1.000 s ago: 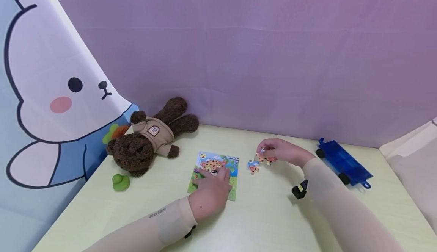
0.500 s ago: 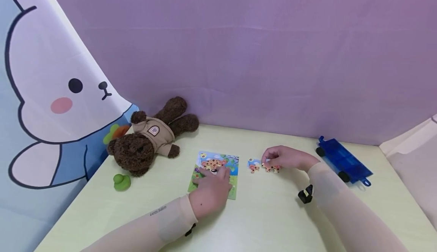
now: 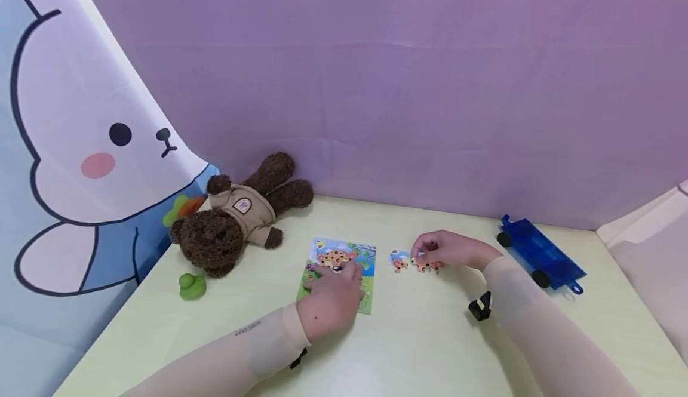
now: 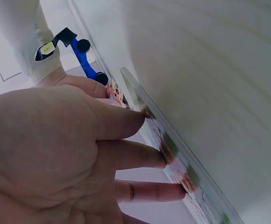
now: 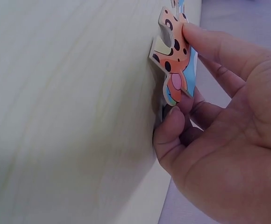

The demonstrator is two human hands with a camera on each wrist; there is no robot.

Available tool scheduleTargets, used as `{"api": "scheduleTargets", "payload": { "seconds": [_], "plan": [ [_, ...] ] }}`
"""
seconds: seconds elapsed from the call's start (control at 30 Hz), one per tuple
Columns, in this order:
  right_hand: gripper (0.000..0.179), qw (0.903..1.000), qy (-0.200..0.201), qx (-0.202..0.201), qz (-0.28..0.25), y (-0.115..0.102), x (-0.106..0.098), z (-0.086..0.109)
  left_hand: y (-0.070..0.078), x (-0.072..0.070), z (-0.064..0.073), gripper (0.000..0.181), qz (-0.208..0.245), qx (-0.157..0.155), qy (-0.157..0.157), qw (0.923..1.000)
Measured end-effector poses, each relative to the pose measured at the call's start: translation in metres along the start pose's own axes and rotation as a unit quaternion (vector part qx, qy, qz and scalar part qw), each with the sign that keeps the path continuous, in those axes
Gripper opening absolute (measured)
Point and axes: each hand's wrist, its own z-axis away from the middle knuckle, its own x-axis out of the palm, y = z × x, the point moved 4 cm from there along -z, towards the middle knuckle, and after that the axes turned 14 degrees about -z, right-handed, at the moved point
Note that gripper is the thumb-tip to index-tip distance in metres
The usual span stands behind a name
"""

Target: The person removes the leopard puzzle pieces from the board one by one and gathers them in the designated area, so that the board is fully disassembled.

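Since a second ago, the right hand [image 3: 454,249] has come nearer and slightly right, its fingers pinching a spotted piece [image 5: 175,53] just right of a second piece [image 3: 399,262] on the tabletop [image 3: 419,337]. Left of both, the left hand [image 3: 330,304] rests with fingers spread across the puzzle [image 3: 366,259]. Farther left lies a bear [image 3: 236,221], with a duck [image 3: 192,288] nearer; rightmost is a cart [image 3: 541,254].
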Motion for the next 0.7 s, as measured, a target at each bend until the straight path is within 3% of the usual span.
{"api": "scheduleTargets", "payload": {
  "seconds": [0.7],
  "plan": [
    [0.026,0.9998,-0.002,-0.020,-0.004,0.0008,-0.0020,-0.0013,0.0011,-0.0005,0.0000,0.060,-0.014,-0.006,-0.003,0.9999]
  ]
}}
